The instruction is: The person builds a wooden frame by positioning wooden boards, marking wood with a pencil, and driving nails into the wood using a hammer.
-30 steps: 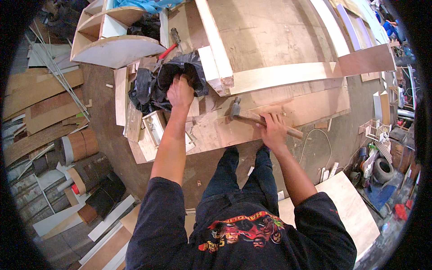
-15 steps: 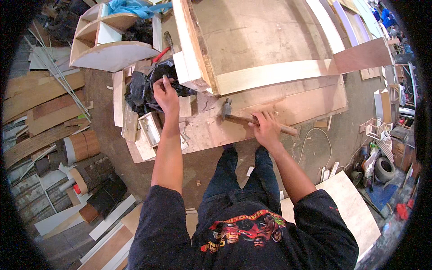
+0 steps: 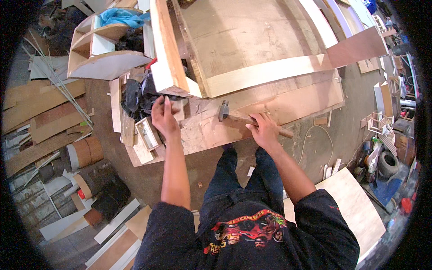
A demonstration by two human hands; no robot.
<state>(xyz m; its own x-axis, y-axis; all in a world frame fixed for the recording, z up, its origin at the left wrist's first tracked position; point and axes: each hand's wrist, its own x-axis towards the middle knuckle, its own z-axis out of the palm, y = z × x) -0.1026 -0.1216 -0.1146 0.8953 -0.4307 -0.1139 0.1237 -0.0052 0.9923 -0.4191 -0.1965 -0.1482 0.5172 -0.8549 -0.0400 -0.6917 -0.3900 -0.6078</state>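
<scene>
My right hand [image 3: 266, 131] is wrapped round the wooden handle of a hammer [image 3: 243, 118]; the hammer's dark metal head is to the left, over the workbench board [image 3: 202, 130]. My left hand [image 3: 164, 119] is just below the near left corner of a wooden frame [image 3: 270, 69], beside a crumpled black plastic bag [image 3: 132, 98]. Its fingers are curled and the thumb points up against them; whatever they pinch is too small to make out. The frame's pale left-hand board [image 3: 167, 54] rises toward me, partly covering a red-handled tool [image 3: 151, 63].
A curved shelf unit [image 3: 110, 67] holding blue plastic [image 3: 123, 17] stands at the far left. A small wooden box [image 3: 148, 133] lies near the bench's left edge. Boards and rolled sheets [image 3: 85, 150] crowd the floor at left. At right are a cable [image 3: 332, 139] and a tyre [image 3: 388, 163].
My left hand has come nearer, off the black bag to below the frame's corner. The frame's left board appears farther left and hides more of the red-handled tool. My right hand still grips the hammer.
</scene>
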